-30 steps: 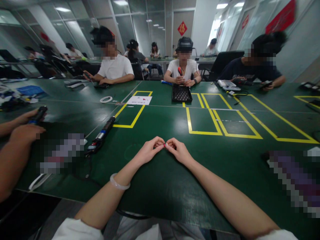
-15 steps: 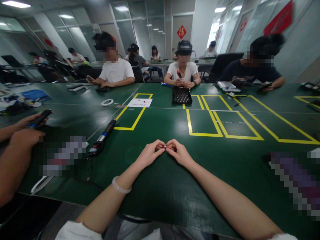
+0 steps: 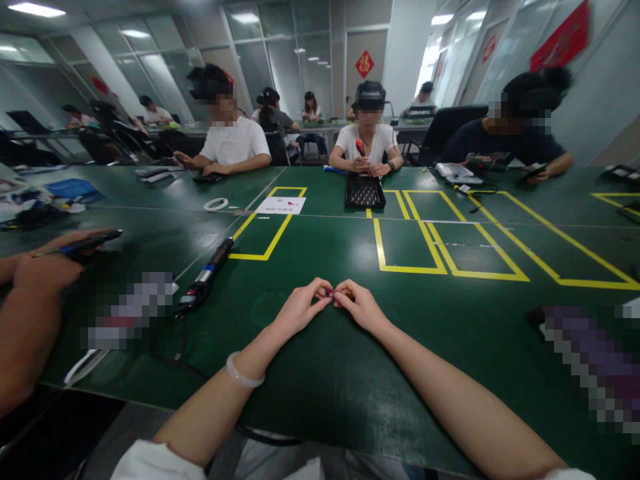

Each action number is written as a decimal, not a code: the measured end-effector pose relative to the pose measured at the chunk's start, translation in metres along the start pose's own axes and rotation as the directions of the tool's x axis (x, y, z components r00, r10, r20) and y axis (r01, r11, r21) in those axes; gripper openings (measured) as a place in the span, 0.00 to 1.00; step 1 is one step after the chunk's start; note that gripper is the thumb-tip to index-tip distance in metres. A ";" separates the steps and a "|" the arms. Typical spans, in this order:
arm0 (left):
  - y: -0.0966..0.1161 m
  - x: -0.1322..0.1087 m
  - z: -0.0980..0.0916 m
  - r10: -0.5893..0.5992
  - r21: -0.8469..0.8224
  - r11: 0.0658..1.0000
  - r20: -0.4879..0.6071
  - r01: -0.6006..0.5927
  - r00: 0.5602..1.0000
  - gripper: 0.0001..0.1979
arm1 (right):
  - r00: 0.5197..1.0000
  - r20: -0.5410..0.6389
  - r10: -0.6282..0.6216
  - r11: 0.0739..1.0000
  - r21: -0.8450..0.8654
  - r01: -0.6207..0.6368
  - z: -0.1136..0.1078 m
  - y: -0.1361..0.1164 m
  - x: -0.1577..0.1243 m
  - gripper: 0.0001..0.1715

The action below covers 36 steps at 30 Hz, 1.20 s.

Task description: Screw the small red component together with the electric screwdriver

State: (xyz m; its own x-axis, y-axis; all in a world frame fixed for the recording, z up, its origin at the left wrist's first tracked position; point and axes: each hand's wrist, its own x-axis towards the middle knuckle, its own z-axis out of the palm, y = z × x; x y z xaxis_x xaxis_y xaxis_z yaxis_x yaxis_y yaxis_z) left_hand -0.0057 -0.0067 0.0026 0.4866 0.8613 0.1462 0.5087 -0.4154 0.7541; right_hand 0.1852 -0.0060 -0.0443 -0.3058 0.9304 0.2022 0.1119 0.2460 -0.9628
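My left hand (image 3: 300, 308) and my right hand (image 3: 359, 305) meet fingertip to fingertip over the green table (image 3: 320, 373). Both pinch one tiny red and dark part (image 3: 330, 292) between thumbs and forefingers. The part is too small to name. A pale bangle (image 3: 242, 373) sits on my left wrist. Both forearms rest on the table near its front edge.
An electric screwdriver (image 3: 206, 273) with a cable lies left of my hands. A black tray (image 3: 365, 192), a paper sheet (image 3: 281, 205) and a white ring (image 3: 216, 204) lie farther back among yellow tape boxes. A co-worker's hands (image 3: 45, 267) hold a dark tool at the left. Several people sit opposite.
My hands stay pinched together on the small part, with only slight finger shifts. The co-worker's tool at the left has tilted flatter.
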 end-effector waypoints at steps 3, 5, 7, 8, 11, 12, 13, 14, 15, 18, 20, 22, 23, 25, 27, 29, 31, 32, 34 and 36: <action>-0.001 0.000 0.000 -0.009 0.009 1.000 -0.001 0.009 1.000 0.10 | 1.000 -0.001 -0.012 1.000 -0.013 0.012 0.000 0.000 0.000 0.13; -0.002 0.000 0.001 -0.022 0.012 1.000 0.002 0.022 1.000 0.10 | 1.000 0.005 -0.020 1.000 -0.020 0.020 0.000 0.000 0.000 0.15; -0.001 0.000 0.001 -0.025 0.015 1.000 0.014 0.025 1.000 0.10 | 1.000 0.022 -0.020 0.999 -0.030 0.021 0.000 0.001 -0.001 0.14; 0.000 0.000 0.000 -0.022 0.013 1.000 0.027 0.022 0.999 0.10 | 0.999 0.030 -0.020 0.999 -0.034 0.021 0.000 0.001 -0.001 0.13; 0.003 0.001 -0.010 -0.014 0.013 1.000 0.050 0.013 0.999 0.13 | 0.999 0.029 -0.016 1.000 -0.025 0.017 -0.001 0.001 -0.001 0.12; 0.002 0.001 -0.017 -0.016 0.030 0.999 0.039 0.014 0.999 0.14 | 1.000 0.025 -0.014 1.000 -0.019 0.015 -0.001 0.002 -0.001 0.12; 0.000 0.000 -0.026 -0.021 0.062 0.998 0.014 0.020 1.000 0.16 | 1.000 0.022 -0.012 1.000 -0.014 0.012 -0.001 0.002 -0.001 0.12; -0.004 -0.003 -0.037 -0.032 0.109 0.993 -0.023 0.034 0.999 0.17 | 1.000 0.021 -0.011 1.000 -0.015 0.011 -0.001 0.001 -0.001 0.12; -0.011 -0.007 -0.050 -0.044 0.169 0.984 -0.069 0.055 0.997 0.19 | 1.000 0.023 -0.010 1.000 -0.019 0.010 -0.001 0.001 -0.001 0.12; -0.045 -0.029 -0.097 -0.091 0.393 0.903 -0.219 0.174 0.971 0.26 | 0.999 0.030 -0.012 0.999 -0.033 0.013 -0.001 0.000 -0.001 0.12; -0.073 -0.050 -0.127 -0.131 0.533 0.799 -0.297 0.278 0.946 0.28 | 0.999 0.035 -0.014 0.999 -0.043 0.016 -0.001 0.000 -0.001 0.12; -0.097 -0.071 -0.151 -0.182 0.604 0.694 -0.378 0.391 0.908 0.28 | 0.999 0.037 -0.016 0.999 -0.051 0.018 0.000 0.001 -0.001 0.12; -0.105 -0.081 -0.159 -0.189 0.621 0.660 -0.408 0.423 0.893 0.28 | 0.999 0.038 -0.019 0.998 -0.052 0.021 0.000 0.001 -0.001 0.12; -0.108 -0.094 -0.164 -0.176 0.628 0.627 -0.461 0.460 0.870 0.26 | 0.999 0.042 -0.032 0.998 -0.053 0.034 0.000 0.001 0.000 0.11; -0.096 -0.097 -0.156 -0.152 0.609 0.655 -0.475 0.448 0.867 0.25 | 0.998 0.052 -0.046 0.997 -0.062 0.049 0.001 0.001 -0.001 0.10; -0.071 -0.089 -0.135 -0.153 0.550 0.739 -0.426 0.389 0.892 0.25 | 0.997 0.061 -0.052 0.995 -0.085 0.057 0.001 -0.001 -0.002 0.09; -0.043 -0.074 -0.107 -0.174 0.420 0.855 -0.318 0.303 0.932 0.25 | 0.996 0.067 -0.061 0.991 -0.113 0.068 0.001 -0.002 -0.003 0.09; -0.029 -0.064 -0.092 -0.181 0.338 0.906 -0.236 0.256 0.955 0.24 | 0.995 0.071 -0.070 0.989 -0.127 0.078 0.000 -0.003 -0.003 0.09; -0.008 -0.044 -0.063 -0.193 0.149 0.969 -0.057 0.199 0.980 0.21 | 0.993 0.079 -0.092 0.982 -0.158 0.103 0.000 -0.006 -0.005 0.08; 0.004 -0.027 -0.039 -0.204 0.008 0.979 0.054 0.204 0.977 0.20 | 0.990 0.089 -0.110 0.972 -0.196 0.126 -0.001 -0.008 -0.006 0.07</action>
State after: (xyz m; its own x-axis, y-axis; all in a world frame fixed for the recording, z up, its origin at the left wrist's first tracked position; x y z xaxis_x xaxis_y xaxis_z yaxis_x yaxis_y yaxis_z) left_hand -0.0442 -0.0199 0.0263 0.4099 0.9110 -0.0456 0.6029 -0.2330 0.7630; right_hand 0.1868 -0.0132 -0.0379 -0.3995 0.8697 0.2899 0.2562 0.4095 -0.8756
